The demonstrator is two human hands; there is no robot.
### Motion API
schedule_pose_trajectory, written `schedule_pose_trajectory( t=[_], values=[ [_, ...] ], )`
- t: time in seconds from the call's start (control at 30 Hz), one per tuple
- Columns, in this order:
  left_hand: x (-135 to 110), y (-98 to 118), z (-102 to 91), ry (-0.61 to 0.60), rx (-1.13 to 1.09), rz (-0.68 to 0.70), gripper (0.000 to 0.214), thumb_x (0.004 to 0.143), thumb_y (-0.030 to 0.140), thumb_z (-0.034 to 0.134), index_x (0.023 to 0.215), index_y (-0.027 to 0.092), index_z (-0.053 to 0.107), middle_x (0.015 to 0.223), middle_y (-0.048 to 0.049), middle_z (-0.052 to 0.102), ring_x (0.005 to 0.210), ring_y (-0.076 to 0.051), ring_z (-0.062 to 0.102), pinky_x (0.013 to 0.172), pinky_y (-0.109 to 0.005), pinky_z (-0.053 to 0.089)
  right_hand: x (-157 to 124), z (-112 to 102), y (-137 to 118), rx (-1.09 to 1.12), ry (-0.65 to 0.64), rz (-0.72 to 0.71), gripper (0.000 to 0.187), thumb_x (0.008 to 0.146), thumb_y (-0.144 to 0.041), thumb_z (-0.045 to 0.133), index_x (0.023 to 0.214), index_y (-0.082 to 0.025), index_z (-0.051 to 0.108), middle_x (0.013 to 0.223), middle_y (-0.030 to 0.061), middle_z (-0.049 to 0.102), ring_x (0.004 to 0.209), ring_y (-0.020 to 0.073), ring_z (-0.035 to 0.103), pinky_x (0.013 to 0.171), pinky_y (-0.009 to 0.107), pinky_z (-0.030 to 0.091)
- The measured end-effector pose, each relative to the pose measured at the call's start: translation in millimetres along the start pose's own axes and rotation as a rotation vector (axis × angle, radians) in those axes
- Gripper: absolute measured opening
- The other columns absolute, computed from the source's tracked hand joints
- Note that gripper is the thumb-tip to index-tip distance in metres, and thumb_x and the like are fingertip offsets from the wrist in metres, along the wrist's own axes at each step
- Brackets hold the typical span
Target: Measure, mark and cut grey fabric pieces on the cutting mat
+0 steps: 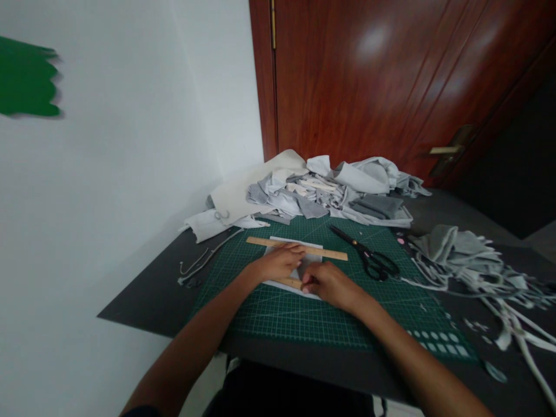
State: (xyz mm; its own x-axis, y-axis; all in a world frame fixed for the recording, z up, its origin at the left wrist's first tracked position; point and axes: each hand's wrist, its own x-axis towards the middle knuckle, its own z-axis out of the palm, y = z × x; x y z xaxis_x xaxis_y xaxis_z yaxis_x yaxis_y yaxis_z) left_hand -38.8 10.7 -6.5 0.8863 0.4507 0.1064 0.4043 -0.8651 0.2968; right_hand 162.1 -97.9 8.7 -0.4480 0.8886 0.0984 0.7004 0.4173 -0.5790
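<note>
A small grey fabric piece (299, 262) lies on the green cutting mat (304, 313). One wooden ruler (295, 248) crosses its far edge and a second wooden ruler (289, 282) lies along its near edge. My left hand (278, 262) rests flat on the fabric, its fingers stretched toward the far ruler. To the right, my right hand (328, 284) is curled with its fingertips pressed onto the fabric and the near ruler's end. Whether it pinches anything small I cannot make out.
Black scissors (369, 258) lie on the mat to the right. A heap of grey and white fabric (321, 191) fills the table's back. Cut grey strips (473, 266) spread over the right side. Thin scraps (204, 260) lie left. A wall stands left, a wooden door (391, 81) behind.
</note>
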Motion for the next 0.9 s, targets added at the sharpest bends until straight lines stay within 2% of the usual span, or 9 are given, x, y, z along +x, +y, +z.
schedule_pose_trajectory(
  t=[0.13,0.27,0.4,0.57,0.67,0.77,0.83,0.9],
  values=[
    [1.3,-7.0,3.1,0.028,-0.020,0.000,0.045,0.106,0.025,0.045,0.151,0.025,0.053,0.161,-0.0044,0.048,0.153,-0.019,0.038,0.128,-0.041,0.027,-3.5,-0.6,-1.1,0.012,-0.013,-0.047,0.011,0.087,-0.012,0.073,0.092,-0.021,0.076,0.088,0.0013,0.077,0.085,0.0184,0.070,0.079,0.027,0.042],
    [3.9,-13.6,2.1,0.005,0.017,-0.014,0.049,0.106,0.029,0.049,0.154,0.024,0.049,0.164,-0.0046,0.043,0.158,-0.022,0.027,0.131,-0.045,0.018,-7.3,-0.3,-3.5,-0.017,-0.017,-0.058,0.020,0.090,-0.011,0.069,0.105,-0.022,0.076,0.099,0.0039,0.074,0.095,0.0208,0.067,0.089,0.031,0.043],
    [3.8,-14.9,-1.4,-0.007,0.038,-0.011,0.050,0.104,0.033,0.054,0.153,0.026,0.049,0.165,-0.0038,0.042,0.159,-0.024,0.025,0.130,-0.048,0.018,-8.6,-0.5,-1.0,0.033,-0.085,-0.109,0.028,0.091,-0.007,0.065,0.109,-0.025,0.078,0.112,0.0053,0.070,0.109,0.0222,0.063,0.101,0.035,0.042],
    [-1.9,-1.5,-3.3,0.033,0.083,-0.012,0.044,0.101,0.028,0.059,0.145,0.022,0.057,0.158,-0.0054,0.053,0.155,-0.027,0.033,0.126,-0.046,0.029,-7.9,-4.4,2.3,0.139,-0.211,-0.113,0.030,0.086,-0.005,0.069,0.108,-0.022,0.080,0.107,0.0044,0.071,0.099,0.0192,0.066,0.091,0.029,0.048],
    [-2.1,10.1,-5.1,0.080,0.152,0.025,0.031,0.102,0.023,0.054,0.131,0.021,0.066,0.145,-0.0053,0.063,0.141,-0.027,0.049,0.118,-0.044,0.040,-8.3,-6.7,0.9,0.150,-0.274,-0.103,0.029,0.085,-0.008,0.071,0.108,-0.022,0.081,0.105,0.0041,0.072,0.097,0.0190,0.067,0.088,0.028,0.049],
    [1.2,15.6,-4.9,0.105,0.196,0.021,0.028,0.104,0.020,0.048,0.123,0.021,0.069,0.136,-0.0057,0.068,0.125,-0.025,0.059,0.109,-0.042,0.047,-9.3,-7.6,-0.4,0.148,-0.291,-0.070,0.027,0.084,-0.013,0.076,0.110,-0.021,0.081,0.104,0.0045,0.072,0.095,0.0192,0.067,0.085,0.027,0.049],
    [3.4,13.3,-2.0,0.106,0.197,0.020,0.030,0.105,0.020,0.046,0.124,0.020,0.069,0.136,-0.0071,0.068,0.124,-0.024,0.060,0.109,-0.041,0.047,-9.9,-7.6,-0.6,0.148,-0.292,-0.051,0.028,0.083,-0.014,0.078,0.110,-0.020,0.080,0.105,0.0047,0.072,0.095,0.0192,0.067,0.085,0.027,0.049],
    [4.5,7.2,2.0,0.100,0.182,0.034,0.032,0.105,0.021,0.047,0.131,0.019,0.066,0.142,-0.0087,0.064,0.134,-0.024,0.056,0.115,-0.042,0.043,-10.1,-7.6,-0.7,0.148,-0.292,-0.052,0.028,0.083,-0.014,0.077,0.110,-0.021,0.080,0.106,0.0048,0.071,0.096,0.0194,0.067,0.086,0.028,0.049]
  ],
)
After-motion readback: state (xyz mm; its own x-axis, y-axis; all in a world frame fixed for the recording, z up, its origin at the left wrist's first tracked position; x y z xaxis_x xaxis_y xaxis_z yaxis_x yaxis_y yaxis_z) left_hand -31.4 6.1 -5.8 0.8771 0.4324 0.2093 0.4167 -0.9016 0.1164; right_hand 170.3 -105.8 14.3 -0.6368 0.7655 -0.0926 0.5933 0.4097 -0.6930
